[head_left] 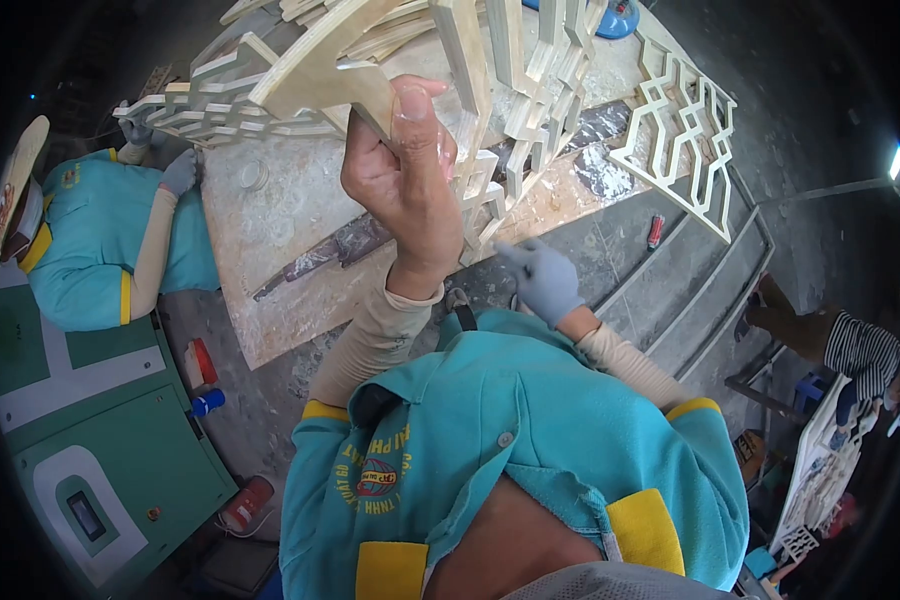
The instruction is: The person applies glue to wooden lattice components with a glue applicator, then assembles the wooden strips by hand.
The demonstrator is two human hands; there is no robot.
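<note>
My left hand [407, 185], bare, is raised over the table and closed around a pale wooden lattice panel [320, 82], thumb uppermost. The panel has zigzag bars with layered edges and stands tilted, its near end close to the camera. Its bars run behind my left hand toward the right. Lower and to the right is my right hand [543, 280] in a grey glove, beside the table's near edge. Its index finger stretches toward the lattice bars; I see nothing held in it. The worktable [270, 335] carries whitish smears and a dark, stained strip [335, 250].
Another lattice panel [675, 130] lies at the table's right. A co-worker [120, 235] with gloved hands is at the left, near a green cabinet [110, 450]. A metal frame [670, 300] stands at right, with a red can [655, 231] nearby. Another person [860, 350] works farther off.
</note>
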